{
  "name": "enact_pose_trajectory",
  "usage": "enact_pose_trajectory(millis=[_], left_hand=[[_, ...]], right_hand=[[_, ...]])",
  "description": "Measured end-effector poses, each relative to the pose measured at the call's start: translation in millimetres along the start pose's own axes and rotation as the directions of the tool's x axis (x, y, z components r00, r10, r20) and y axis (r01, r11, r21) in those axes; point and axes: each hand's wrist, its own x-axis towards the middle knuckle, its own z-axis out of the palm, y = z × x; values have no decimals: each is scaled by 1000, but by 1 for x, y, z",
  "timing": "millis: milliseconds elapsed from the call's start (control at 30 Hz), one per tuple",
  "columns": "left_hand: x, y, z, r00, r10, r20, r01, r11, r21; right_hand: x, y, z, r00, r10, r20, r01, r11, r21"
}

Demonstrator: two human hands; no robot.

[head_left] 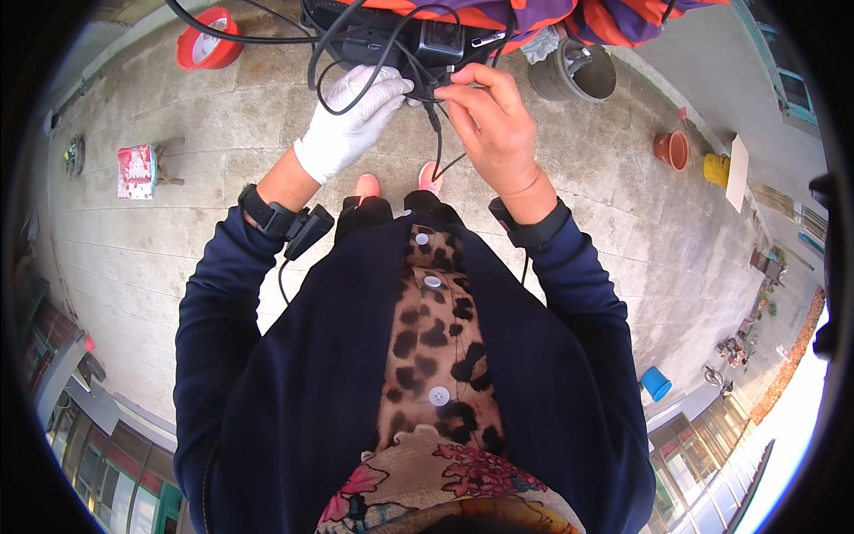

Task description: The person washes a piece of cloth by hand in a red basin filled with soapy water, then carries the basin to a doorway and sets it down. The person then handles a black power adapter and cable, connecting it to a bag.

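My left hand [357,117], in a white glove, is at the near edge of a black bag [363,40] at the top of the view. Its fingers are bent beside black cables [380,63]; what lies under the fingertips is hidden. My bare right hand [494,117] pinches a thin black cable with a small plug [450,69] at its end. Just beyond the fingers, a black box-shaped device [441,39] lies among the cables in the bag. One cable with a thicker joint [434,120] hangs down between my hands. Black straps with devices [310,230] sit on both wrists.
Red-and-purple striped fabric [534,13] lies behind the bag. A red basin [210,39] and a cloth-topped stool [137,171] stand left on the paved ground. To the right are a grey bucket [574,73], a terracotta-coloured pot [670,150] and a blue bucket [656,384].
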Motion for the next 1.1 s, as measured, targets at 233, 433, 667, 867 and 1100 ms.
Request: enact_pose_trajectory(millis=[233,433,667,867,1100], left_hand=[[2,-1,-1,1000,-4,-2,4,1000,1],[4,-5,6,994,94,-49,-90,993,71],[5,-2,6,995,87,40,-90,994,57],[-1,4,-7,998,52,45,-50,998,-44],[-31,-15,-23,968,-212,133,189,968,168]], right_hand=[[-4,-8,13,732,675,92,-559,518,648],[0,-12,9,635,753,170,-681,442,584],[2,-17,17,702,708,74,-649,593,477],[4,-9,17,727,687,-4,-607,645,464],[13,-16,22,731,682,-26,-546,608,577]])
